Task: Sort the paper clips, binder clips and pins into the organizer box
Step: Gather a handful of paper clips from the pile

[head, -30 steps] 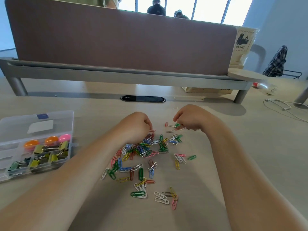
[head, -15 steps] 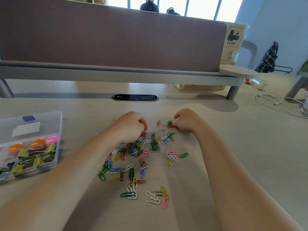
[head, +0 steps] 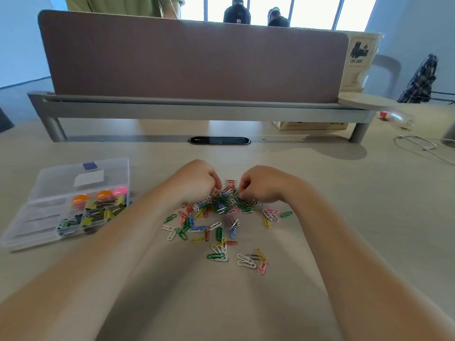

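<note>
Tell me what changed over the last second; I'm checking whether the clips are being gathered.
The right hand moved left toward the left hand, tightening the far end of the pile. Both hands' fingers curl into it, but any grip is hidden. The box and the near clips stayed put.

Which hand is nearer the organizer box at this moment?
Left. The left hand is just right of the organizer box, fingers curled into the paper clips. The right hand is further right, across the pile, with the left hand between it and the box.
</note>
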The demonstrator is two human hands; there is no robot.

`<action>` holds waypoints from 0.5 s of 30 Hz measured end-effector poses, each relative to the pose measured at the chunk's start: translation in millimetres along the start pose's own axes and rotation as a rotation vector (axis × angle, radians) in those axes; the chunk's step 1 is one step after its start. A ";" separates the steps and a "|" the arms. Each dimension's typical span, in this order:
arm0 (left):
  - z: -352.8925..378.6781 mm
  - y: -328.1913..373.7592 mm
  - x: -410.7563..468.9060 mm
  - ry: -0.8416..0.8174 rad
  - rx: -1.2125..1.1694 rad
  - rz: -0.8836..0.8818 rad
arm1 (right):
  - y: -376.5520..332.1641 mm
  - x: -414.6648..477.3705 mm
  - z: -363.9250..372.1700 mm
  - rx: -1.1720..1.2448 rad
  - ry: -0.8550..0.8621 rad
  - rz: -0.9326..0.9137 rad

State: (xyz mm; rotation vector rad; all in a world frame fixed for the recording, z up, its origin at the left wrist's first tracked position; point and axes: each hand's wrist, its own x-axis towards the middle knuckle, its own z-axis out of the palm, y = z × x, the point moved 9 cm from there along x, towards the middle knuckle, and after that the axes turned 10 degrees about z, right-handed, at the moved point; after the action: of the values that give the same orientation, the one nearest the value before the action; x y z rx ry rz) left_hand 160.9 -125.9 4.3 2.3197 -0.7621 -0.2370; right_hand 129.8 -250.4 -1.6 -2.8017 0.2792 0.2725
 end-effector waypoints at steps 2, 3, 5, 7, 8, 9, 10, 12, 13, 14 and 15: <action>-9.1 -3.7 -13.7 0.011 0.018 -0.017 | -6.8 -10.8 -5.1 0.047 0.033 -0.026; -13.3 -6.9 -20.3 0.017 0.037 -0.028 | -9.6 -15.5 -8.4 0.061 0.059 -0.030; -19.8 -15.1 -31.8 0.023 0.097 -0.054 | -17.0 -23.6 -10.6 0.066 0.089 -0.044; -24.5 -27.6 -40.0 0.035 0.173 -0.086 | -27.0 -31.2 -4.6 0.017 0.065 -0.066; -26.5 -33.3 -44.0 0.041 0.218 -0.105 | -31.2 -34.5 0.4 -0.017 0.049 -0.067; -27.8 -37.3 -48.8 0.044 0.259 -0.118 | -34.5 -37.3 5.8 -0.045 0.032 -0.058; -28.4 -38.9 -53.5 0.047 0.292 -0.123 | -36.8 -39.3 10.9 -0.060 0.016 -0.042; -27.1 -39.4 -64.0 0.040 0.342 -0.128 | -40.4 -42.6 18.7 -0.055 -0.001 -0.017; -25.8 -40.0 -68.3 0.032 0.361 -0.132 | -42.3 -44.7 21.2 -0.046 -0.004 -0.013; -24.2 -40.3 -72.3 0.024 0.378 -0.138 | -44.2 -46.6 23.2 -0.041 -0.006 -0.013; -22.2 -41.5 -75.8 0.012 0.388 -0.149 | -46.2 -48.4 24.7 -0.043 -0.006 -0.017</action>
State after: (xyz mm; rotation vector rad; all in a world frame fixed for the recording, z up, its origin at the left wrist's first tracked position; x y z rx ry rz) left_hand 126.4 -44.6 -8.7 2.7470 -0.6761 -0.1496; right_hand 89.5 -191.5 -0.9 -2.8441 0.2505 0.2859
